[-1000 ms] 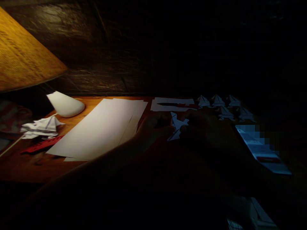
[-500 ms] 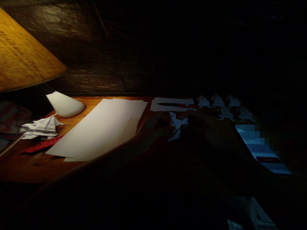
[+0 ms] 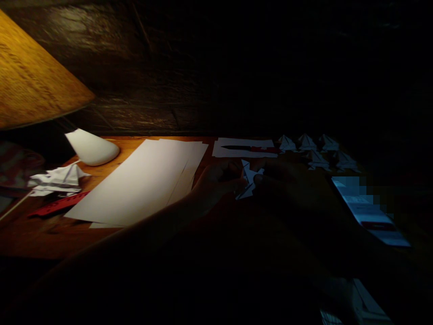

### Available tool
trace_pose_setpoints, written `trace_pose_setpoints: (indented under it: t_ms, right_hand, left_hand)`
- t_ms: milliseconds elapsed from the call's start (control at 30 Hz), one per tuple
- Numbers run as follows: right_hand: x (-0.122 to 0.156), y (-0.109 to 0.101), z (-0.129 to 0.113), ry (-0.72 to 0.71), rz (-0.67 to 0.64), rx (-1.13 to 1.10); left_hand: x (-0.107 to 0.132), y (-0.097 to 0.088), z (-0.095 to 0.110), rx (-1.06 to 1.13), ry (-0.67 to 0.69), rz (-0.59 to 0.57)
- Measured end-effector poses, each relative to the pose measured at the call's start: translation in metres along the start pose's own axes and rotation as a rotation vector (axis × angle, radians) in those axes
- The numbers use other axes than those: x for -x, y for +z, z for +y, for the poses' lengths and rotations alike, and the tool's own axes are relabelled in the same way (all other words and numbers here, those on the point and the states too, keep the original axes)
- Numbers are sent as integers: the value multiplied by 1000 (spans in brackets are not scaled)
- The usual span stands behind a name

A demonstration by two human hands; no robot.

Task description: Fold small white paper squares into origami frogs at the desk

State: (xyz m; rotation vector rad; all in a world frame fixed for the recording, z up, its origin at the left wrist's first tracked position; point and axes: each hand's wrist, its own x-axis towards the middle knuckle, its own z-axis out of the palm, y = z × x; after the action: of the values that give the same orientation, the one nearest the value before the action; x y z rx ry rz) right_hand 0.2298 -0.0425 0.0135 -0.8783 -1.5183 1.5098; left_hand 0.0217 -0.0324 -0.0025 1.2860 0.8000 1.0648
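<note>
Barely shifted since the earlier frame, the folded paper (image 3: 249, 178) shows slightly less of its right-hand point. To the right of the paper stack (image 3: 145, 180), the left hand (image 3: 218, 177) and right hand (image 3: 279, 177) pinch it from opposite sides, probably to steady its small folds. Beyond, also right of the stack, a knife (image 3: 260, 149) lies on loose sheets (image 3: 233, 154), perhaps weighing them down.

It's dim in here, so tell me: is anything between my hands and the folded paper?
Nothing visible: the left hand and the right hand both hold the folded paper directly, though darkness hides fine detail.
</note>
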Motion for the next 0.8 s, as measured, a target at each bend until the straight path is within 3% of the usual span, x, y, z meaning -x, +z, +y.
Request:
trace_pose_setpoints:
  t_ms: [467, 667, 800]
  right_hand:
    - [1, 2, 1, -37, 8, 16]
    - [-1, 2, 8, -194, 89, 253]
    - [0, 3, 8, -221, 124, 355]
  left_hand:
    - [0, 2, 2, -14, 36, -20]
    - [-1, 1, -1, -116, 83, -9]
    - [-2, 1, -3, -140, 97, 12]
